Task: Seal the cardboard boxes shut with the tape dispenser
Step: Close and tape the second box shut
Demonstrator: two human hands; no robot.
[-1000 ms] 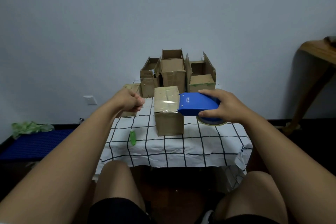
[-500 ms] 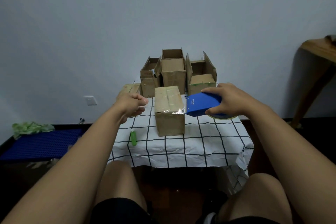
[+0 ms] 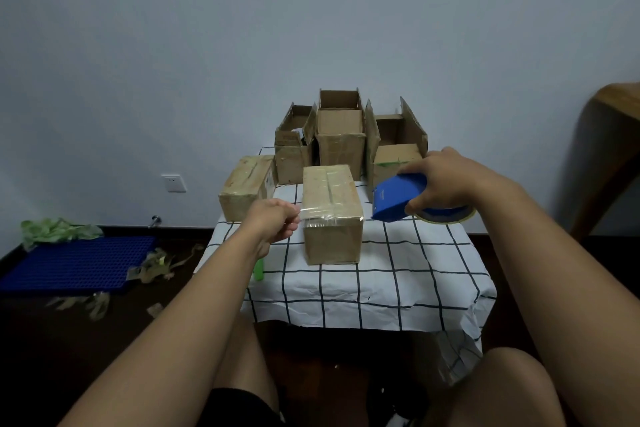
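While a closed cardboard box [image 3: 331, 215] is sitting at the middle of a small table draped in a black-and-white checked cloth [image 3: 381, 274], a seated person is working on it with both bare hands. The right hand [image 3: 441, 184] is gripping a blue tape dispenser [image 3: 398, 198], fingers curled over its top and thumb underneath, and is holding it just to the right of the box, clear of the cardboard, with the tape roll [image 3: 446, 215] showing beneath the palm. The left hand [image 3: 273, 222] is pinching the loose end of a clear tape strip [image 3: 322, 215] that is running across the box's near top edge; the fingers are closed on that end, just left of the box. Behind the box, three open boxes [image 3: 341, 139] are standing in a row against the pale wall with flaps raised, crowding the far side of the table. Another taped box [image 3: 247, 185] is lying at the table's back left corner, near the left wrist. A small green object [image 3: 258, 269] is lying on the cloth, partly hidden by the left forearm. Down on the dark floor at left, a blue plastic grid mat [image 3: 76, 263] is lying among scraps of used tape [image 3: 156, 265] and a crumpled green sheet [image 3: 52, 230]. A wooden furniture piece [image 3: 613, 156] is showing at the right edge
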